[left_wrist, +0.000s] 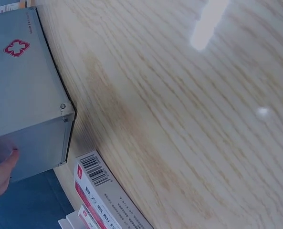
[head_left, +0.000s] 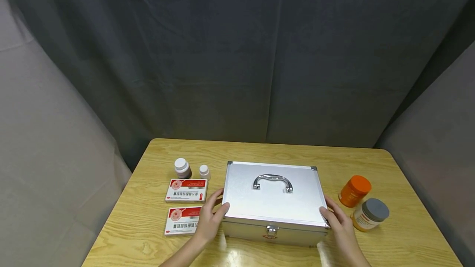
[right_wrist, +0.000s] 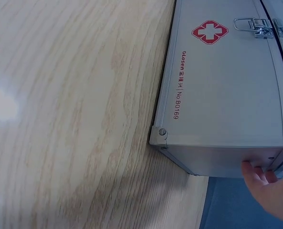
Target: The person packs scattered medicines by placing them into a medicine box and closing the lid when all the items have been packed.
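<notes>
A silver metal first-aid box (head_left: 274, 201) stands on the table with its lid down. My left hand (head_left: 211, 219) holds its left side, thumb at the lid's edge; in the left wrist view a finger touches the side wall. Opposite, my right hand (head_left: 341, 226) holds the right side, thumb on the lid's corner. Fingertips (right_wrist: 256, 171) of that hand bend against the side near the lid seam in the right wrist view. The front latch (right_wrist: 260, 27) has its wire loop hanging away from the lid's catch. A chrome handle (head_left: 272, 177) tops the lid.
Left of the box lie two red-and-white medicine boxes (head_left: 186, 190), the nearer partly behind my left hand. Two white-capped bottles (head_left: 182, 168) stand behind them. On the right are an orange jar (head_left: 355, 191) and a grey-lidded jar (head_left: 370, 214). Dark curtains (head_left: 208, 52) hang behind the table.
</notes>
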{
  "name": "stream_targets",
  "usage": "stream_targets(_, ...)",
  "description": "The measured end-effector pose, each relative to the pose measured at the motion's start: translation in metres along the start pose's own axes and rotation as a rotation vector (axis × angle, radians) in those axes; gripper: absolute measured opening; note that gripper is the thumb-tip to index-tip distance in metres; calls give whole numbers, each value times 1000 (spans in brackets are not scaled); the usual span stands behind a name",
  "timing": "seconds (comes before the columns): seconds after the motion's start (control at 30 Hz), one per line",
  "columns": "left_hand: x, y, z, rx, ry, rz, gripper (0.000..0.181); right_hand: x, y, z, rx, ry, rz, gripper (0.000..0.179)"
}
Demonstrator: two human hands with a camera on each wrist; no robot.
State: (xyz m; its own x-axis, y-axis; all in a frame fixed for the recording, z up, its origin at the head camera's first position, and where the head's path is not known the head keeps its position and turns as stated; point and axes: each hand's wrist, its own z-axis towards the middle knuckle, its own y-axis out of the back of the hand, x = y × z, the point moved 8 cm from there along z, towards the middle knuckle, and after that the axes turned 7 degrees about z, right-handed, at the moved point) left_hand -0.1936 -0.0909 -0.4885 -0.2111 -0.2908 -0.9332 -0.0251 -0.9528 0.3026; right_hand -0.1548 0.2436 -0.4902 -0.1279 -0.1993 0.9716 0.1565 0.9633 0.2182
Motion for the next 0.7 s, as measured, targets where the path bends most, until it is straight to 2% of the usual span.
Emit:
stream_targets(0.13,5,-2,1,8,16,12,45,-3,0,2,-6,10,-7,55)
stream_targets(0.2,8,-3,2,4,3,9,45,-5,0,3,-11,7,-11,55)
stream_targets(0.43,8,-5,6,-11,-6,18,44,-7,2,9,-13,-25,-37,56)
stream_targets(0.5,6,-5,8,-15,2,31,44,-8,2,12,-8,-27,-33,57)
stream_targets(0.7,-21,-4,11,6,6,41,44,-7,4,19,-15,-18,-5,56)
